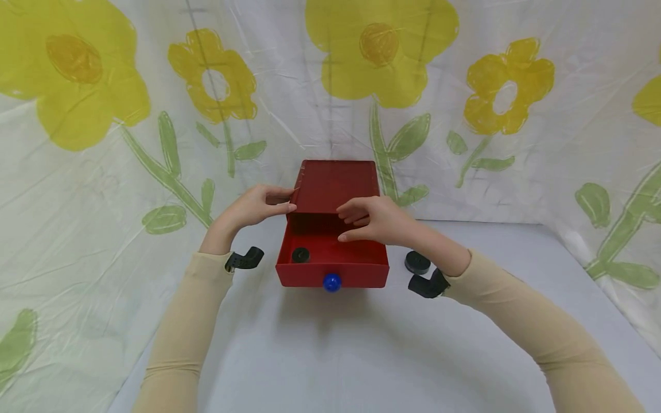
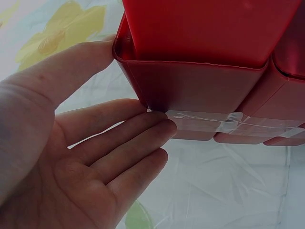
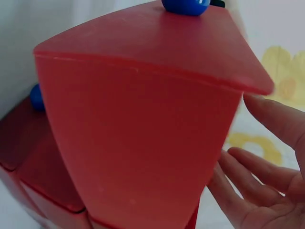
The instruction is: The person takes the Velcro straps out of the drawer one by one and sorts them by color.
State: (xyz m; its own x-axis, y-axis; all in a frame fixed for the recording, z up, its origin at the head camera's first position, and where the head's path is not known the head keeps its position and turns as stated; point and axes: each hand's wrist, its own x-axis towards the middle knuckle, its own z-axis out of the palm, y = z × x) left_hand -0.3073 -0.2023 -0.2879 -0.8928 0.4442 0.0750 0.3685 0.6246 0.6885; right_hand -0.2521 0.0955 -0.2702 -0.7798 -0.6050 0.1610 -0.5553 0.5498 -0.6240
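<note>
A red drawer cabinet (image 1: 338,186) stands in front of me with its top drawer (image 1: 304,276) pulled out. The drawer front carries a round blue knob (image 1: 332,282). Inside the drawer, toward the left, lies a small round black disc (image 1: 300,255). My left hand (image 1: 253,207) is at the cabinet's upper left side; in the left wrist view its thumb and straight fingers touch the casing's edge. My right hand (image 1: 379,221) hovers over the drawer's right side, fingers loosely bent and apart, holding nothing. The right wrist view shows the drawer's side wall (image 3: 138,133) beside that hand.
Another black round disc (image 1: 417,262) lies on the white table (image 1: 330,355), right of the drawer. Lower compartments with a second blue knob (image 3: 36,98) show beneath the drawer. Clear tape (image 2: 228,121) runs along the casing. A flower-print sheet (image 1: 279,103) hangs behind.
</note>
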